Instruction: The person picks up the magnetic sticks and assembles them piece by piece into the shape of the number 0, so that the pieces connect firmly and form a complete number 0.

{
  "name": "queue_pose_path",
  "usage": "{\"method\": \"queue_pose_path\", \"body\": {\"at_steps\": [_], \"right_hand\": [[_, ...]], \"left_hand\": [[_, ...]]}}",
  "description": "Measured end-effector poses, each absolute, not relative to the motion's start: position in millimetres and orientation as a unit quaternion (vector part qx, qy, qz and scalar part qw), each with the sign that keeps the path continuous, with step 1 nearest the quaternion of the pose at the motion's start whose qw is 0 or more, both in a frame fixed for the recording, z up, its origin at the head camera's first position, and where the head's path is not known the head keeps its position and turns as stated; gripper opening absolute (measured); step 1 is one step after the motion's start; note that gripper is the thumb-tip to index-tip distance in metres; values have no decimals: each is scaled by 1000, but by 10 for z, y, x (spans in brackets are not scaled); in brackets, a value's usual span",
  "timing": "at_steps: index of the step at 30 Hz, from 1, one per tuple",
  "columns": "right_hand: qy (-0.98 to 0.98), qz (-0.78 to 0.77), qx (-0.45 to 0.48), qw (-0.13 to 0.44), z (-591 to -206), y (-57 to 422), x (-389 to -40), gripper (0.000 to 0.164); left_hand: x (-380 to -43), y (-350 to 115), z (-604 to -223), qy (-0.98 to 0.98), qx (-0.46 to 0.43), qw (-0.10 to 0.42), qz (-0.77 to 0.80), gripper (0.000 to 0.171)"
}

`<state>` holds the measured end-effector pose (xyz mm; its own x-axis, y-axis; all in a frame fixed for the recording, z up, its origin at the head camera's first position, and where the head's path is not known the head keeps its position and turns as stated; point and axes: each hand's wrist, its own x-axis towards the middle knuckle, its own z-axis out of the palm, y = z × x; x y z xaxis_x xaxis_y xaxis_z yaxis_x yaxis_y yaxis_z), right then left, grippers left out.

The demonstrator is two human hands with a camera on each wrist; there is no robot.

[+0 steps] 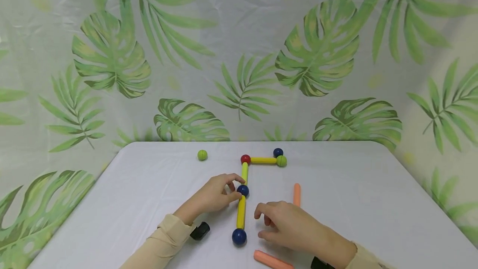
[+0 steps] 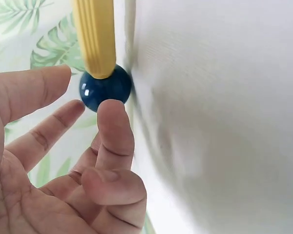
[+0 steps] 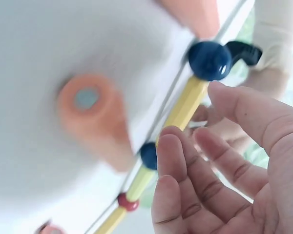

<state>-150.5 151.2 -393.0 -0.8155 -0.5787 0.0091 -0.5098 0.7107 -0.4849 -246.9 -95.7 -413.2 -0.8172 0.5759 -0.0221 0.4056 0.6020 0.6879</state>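
A chain of magnetic sticks and balls lies on the table. A red ball [image 1: 245,160] joins a light-green stick [image 1: 244,171] to a yellow stick [image 1: 263,160] that ends at a green ball [image 1: 281,161]. Below the light-green stick come a middle blue ball [image 1: 243,190], a second yellow stick [image 1: 241,213] and a near blue ball [image 1: 239,236]. My left hand [image 1: 218,192] has its thumb and forefinger at either side of the middle ball, loosely spread. To the right of the second yellow stick, my right hand [image 1: 287,223] hovers with relaxed fingers and nothing in its grasp.
An orange stick [image 1: 296,194] lies beyond my right hand, and another orange stick [image 1: 272,260] is at the near edge of the view. One loose green ball [image 1: 202,155] sits at the back left. A further blue ball [image 1: 278,152] stands behind the chain's green end.
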Motion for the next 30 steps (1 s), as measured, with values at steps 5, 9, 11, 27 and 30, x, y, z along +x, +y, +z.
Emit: {"method": "queue_pose_path", "body": {"at_steps": [5,9,11,27,30], "right_hand": [[938,-234,-244,71,-3944,1651,-1512,27],[950,-215,-220,59,-3982,1724,-1503,26],[953,-206,-216,54,-4003,1755,-1494,26],[950,-246,-167,95,-4062,1845,-1447,25],[951,-246,-160,94,-4060,1861,-1436,24]], "left_hand": [[-2342,-1025,-4049,887,302,112,330,33],[-2233,-1071,-4008,875,330,124,332,35],[-2181,-1089,-4004,869,342,130,334,38],[-1884,-1155,-4083,856,347,185,335,39],[-1861,-1154,-4097,852,349,192,339,38]]}}
